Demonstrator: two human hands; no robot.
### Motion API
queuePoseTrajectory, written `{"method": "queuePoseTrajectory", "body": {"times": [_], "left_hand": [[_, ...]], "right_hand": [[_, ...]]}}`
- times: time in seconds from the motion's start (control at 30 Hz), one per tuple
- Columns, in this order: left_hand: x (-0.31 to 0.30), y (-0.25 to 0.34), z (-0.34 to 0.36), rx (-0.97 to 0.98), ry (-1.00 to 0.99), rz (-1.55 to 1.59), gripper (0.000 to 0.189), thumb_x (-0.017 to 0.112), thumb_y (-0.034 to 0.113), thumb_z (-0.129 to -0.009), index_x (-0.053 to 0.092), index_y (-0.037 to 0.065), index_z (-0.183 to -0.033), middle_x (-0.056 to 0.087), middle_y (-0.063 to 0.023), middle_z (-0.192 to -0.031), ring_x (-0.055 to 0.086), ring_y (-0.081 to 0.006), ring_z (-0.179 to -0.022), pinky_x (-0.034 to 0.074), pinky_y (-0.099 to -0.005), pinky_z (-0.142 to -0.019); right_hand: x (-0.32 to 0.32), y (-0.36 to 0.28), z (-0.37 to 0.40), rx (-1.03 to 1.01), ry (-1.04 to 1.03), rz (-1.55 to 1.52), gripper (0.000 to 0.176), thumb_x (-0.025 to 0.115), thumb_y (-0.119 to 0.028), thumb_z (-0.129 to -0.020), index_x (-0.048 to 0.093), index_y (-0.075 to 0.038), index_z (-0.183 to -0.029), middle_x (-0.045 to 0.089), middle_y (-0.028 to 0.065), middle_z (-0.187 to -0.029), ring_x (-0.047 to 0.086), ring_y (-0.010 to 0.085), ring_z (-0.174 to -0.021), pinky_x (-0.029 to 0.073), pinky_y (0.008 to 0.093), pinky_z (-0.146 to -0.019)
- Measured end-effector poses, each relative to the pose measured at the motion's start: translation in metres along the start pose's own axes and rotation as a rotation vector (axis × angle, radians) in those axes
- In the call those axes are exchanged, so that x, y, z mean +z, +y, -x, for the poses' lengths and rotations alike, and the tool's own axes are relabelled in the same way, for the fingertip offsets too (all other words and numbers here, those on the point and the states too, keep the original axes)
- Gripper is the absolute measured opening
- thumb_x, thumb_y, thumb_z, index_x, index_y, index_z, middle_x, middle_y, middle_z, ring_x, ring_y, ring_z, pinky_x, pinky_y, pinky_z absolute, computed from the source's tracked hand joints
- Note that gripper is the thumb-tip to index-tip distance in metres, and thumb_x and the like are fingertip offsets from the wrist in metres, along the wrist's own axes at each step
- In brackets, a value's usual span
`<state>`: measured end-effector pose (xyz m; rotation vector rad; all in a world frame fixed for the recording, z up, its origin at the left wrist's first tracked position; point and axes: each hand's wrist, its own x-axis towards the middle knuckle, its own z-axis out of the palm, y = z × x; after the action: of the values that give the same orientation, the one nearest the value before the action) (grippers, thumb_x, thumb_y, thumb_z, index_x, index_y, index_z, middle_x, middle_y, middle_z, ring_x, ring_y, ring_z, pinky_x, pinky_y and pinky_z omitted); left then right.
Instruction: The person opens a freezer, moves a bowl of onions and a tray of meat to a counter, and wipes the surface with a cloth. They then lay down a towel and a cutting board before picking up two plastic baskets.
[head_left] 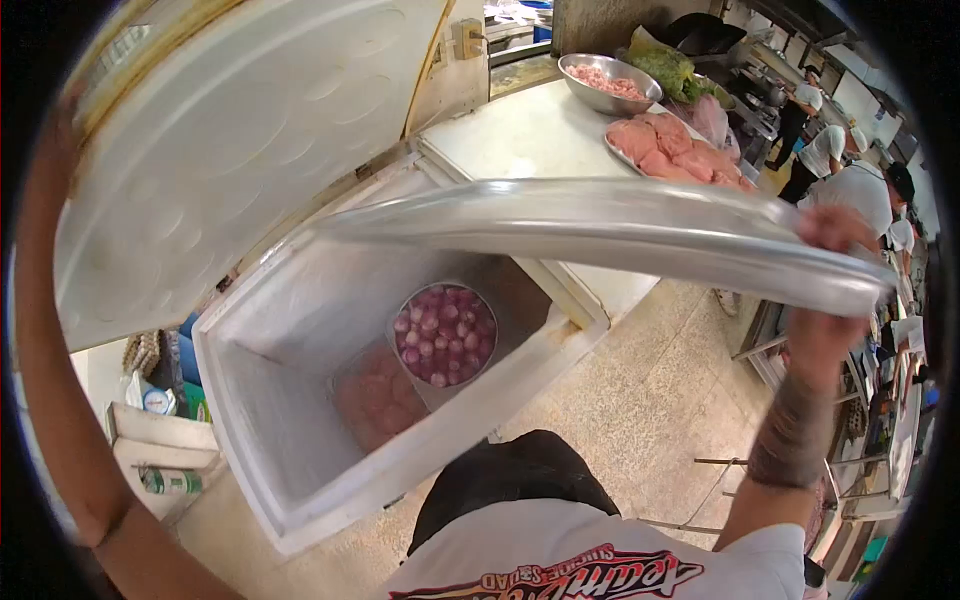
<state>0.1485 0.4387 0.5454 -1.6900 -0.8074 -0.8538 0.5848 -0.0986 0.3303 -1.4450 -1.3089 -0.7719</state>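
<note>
My right hand (838, 232) grips the far right end of a long, shiny metal tray (560, 225), tilted and held over the edge of an open chest freezer (290, 520). My left hand (62, 130) is raised at the far left, at the edge of the freezer's upright white lid (240, 150); its fingers are dark and blurred. Inside the freezer, a round container of purple onions (446, 335) stands beside a tray of pale pink meat (378, 398) at the bottom.
On the white surface beyond the freezer are a metal bowl of minced meat (610, 84), a tray of raw meat (675, 148) and leafy greens (660, 65). Several people stand at the right. A small scale (157, 401) sits at the left.
</note>
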Motion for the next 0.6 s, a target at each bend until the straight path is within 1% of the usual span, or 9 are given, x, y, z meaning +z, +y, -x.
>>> {"method": "queuePoseTrajectory", "body": {"times": [0.07,0.13,0.2,0.3,0.4,0.43,0.5,0.57,0.6], "left_hand": [[-0.034,0.013,0.025,0.009,0.011,0.032,0.047,0.063,0.038,-0.102,0.063,0.002,-0.132,0.071,-0.0238,-0.116,0.068,-0.0432,-0.105,0.053,-0.0476,-0.092],[-0.073,0.032,0.054,0.023,0.013,0.083,0.046,0.063,0.036,-0.102,0.063,0.002,-0.132,0.071,-0.0238,-0.115,0.069,-0.0437,-0.103,0.053,-0.0477,-0.091],[-0.125,0.062,0.091,-0.037,-0.128,0.133,0.045,0.064,0.035,-0.102,0.063,0.001,-0.131,0.071,-0.0240,-0.113,0.069,-0.0439,-0.101,0.053,-0.0479,-0.089],[-0.193,0.117,0.148,-0.122,-0.360,0.263,0.040,0.069,0.026,-0.098,0.064,0.000,-0.129,0.071,-0.0228,-0.113,0.068,-0.0438,-0.097,0.053,-0.0484,-0.087],[-0.237,0.156,0.215,0.114,-0.465,0.393,0.043,0.075,0.015,-0.087,0.064,0.001,-0.126,0.070,-0.0215,-0.114,0.068,-0.0429,-0.096,0.055,-0.0471,-0.085],[-0.250,0.171,0.236,0.163,-0.549,0.433,0.043,0.076,0.011,-0.083,0.065,0.002,-0.124,0.070,-0.0206,-0.113,0.068,-0.0419,-0.096,0.055,-0.0473,-0.084],[-0.259,0.203,0.286,0.088,-0.884,0.522,0.041,0.075,0.009,-0.079,0.064,0.003,-0.118,0.070,-0.0183,-0.105,0.068,-0.0399,-0.094,0.055,-0.0496,-0.081],[-0.271,0.242,0.327,0.154,-0.962,0.565,0.038,0.075,0.008,-0.078,0.062,0.005,-0.113,0.068,-0.0159,-0.098,0.068,-0.0399,-0.092,0.055,-0.0513,-0.078],[-0.271,0.263,0.349,0.167,-1.003,0.586,0.038,0.075,0.008,-0.078,0.062,0.006,-0.113,0.069,-0.0154,-0.097,0.069,-0.0403,-0.091,0.055,-0.0510,-0.078]], "right_hand": [[-0.105,0.006,0.037,0.161,0.026,0.244,0.038,0.065,-0.016,-0.100,0.056,0.003,-0.131,0.063,0.0154,-0.124,0.060,0.0266,-0.118,0.048,0.0413,-0.102],[-0.229,0.032,0.100,0.398,0.138,0.229,0.039,0.061,-0.009,-0.102,0.054,0.006,-0.137,0.061,0.0165,-0.133,0.059,0.0259,-0.123,0.046,0.0407,-0.107],[-0.300,0.015,0.126,0.439,0.079,0.257,0.038,0.060,-0.003,-0.102,0.054,0.006,-0.139,0.060,0.0154,-0.135,0.058,0.0235,-0.123,0.044,0.0388,-0.109],[-0.319,-0.032,0.137,0.472,0.120,0.238,0.041,0.059,-0.001,-0.101,0.053,0.006,-0.140,0.060,0.0135,-0.135,0.057,0.0217,-0.124,0.041,0.0368,-0.111],[-0.357,-0.034,0.175,0.640,0.153,0.370,0.041,0.061,-0.002,-0.100,0.053,0.005,-0.140,0.061,0.0111,-0.132,0.057,0.0191,-0.122,0.039,0.0325,-0.111],[-0.359,-0.032,0.188,0.694,0.174,0.386,0.040,0.062,-0.003,-0.100,0.054,0.004,-0.138,0.061,0.0096,-0.129,0.057,0.0177,-0.120,0.040,0.0305,-0.109],[-0.365,-0.034,0.199,0.782,0.129,0.409,0.037,0.064,-0.006,-0.100,0.055,0.003,-0.134,0.062,0.0069,-0.122,0.057,0.0154,-0.114,0.040,0.0275,-0.105],[-0.362,-0.044,0.203,0.855,-0.008,0.418,0.033,0.066,-0.009,-0.100,0.057,0.002,-0.129,0.061,0.0044,-0.115,0.056,0.0135,-0.107,0.040,0.0252,-0.099],[-0.354,-0.046,0.205,0.867,0.070,0.360,0.029,0.067,-0.014,-0.100,0.058,0.001,-0.123,0.059,0.0019,-0.108,0.053,0.0119,-0.101,0.040,0.0238,-0.094]]}}
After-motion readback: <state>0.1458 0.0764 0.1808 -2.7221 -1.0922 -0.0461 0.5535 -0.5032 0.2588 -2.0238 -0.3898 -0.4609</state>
